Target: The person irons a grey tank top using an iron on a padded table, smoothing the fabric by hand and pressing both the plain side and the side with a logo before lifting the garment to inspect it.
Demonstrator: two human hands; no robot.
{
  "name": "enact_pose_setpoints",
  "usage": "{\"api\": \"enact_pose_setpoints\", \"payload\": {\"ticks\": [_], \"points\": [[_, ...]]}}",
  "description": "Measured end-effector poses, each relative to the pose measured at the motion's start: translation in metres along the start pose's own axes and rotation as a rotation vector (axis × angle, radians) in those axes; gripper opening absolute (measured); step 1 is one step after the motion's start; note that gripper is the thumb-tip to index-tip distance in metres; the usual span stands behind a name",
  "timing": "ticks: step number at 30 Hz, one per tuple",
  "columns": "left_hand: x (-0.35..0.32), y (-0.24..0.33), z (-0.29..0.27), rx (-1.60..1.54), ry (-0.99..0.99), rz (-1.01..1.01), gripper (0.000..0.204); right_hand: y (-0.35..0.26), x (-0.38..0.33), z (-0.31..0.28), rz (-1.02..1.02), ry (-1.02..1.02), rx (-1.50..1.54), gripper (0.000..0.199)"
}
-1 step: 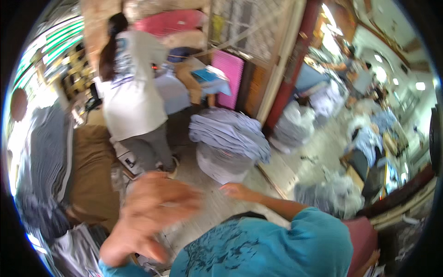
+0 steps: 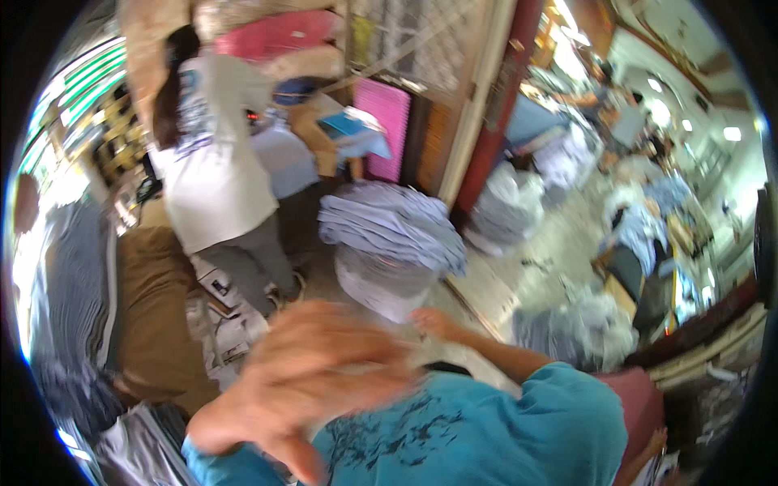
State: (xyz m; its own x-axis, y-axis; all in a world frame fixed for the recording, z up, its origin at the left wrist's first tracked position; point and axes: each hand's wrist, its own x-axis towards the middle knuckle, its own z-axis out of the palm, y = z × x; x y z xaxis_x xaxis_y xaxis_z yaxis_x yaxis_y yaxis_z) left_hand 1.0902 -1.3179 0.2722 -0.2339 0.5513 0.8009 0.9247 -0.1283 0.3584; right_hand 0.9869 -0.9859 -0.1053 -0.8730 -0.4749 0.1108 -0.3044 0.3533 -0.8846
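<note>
My left hand (image 2: 324,377), large and smeared by motion, is raised in front of my teal shirt (image 2: 486,421). Its thumb stands apart from the fingers, and nothing shows in it. Farther right, my right hand (image 2: 438,324) is stretched out and loosely bent, with no object visible in it. Just beyond that hand sits a clear plastic bundle (image 2: 385,283) topped by a heap of folded light-blue cloth (image 2: 393,223); whether the hand touches it I cannot tell.
A person in a white shirt (image 2: 215,154) stands at a cluttered table ahead, facing away. Brown cloth (image 2: 154,316) and stacked grey-blue cloth (image 2: 73,283) line the left. Plastic-wrapped bundles (image 2: 575,328) lie on the right, past a dark red door frame (image 2: 494,105). People work in the far room.
My left hand has swung to the right and slightly down across my shirt. My right hand has shifted a little right. The whole view has turned slightly.
</note>
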Motion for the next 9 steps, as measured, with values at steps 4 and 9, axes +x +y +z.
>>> {"api": "enact_pose_setpoints", "payload": {"ticks": [4,9], "points": [[0.086,-0.020,0.138,-0.948,0.284,0.012,0.064,0.005,-0.131,-0.094,0.498,0.645,-0.086,0.024],[0.169,-0.055,0.225,-1.623,0.309,0.322,0.078,0.035,-0.259,-0.130,0.631,1.129,-0.097,0.033]]}}
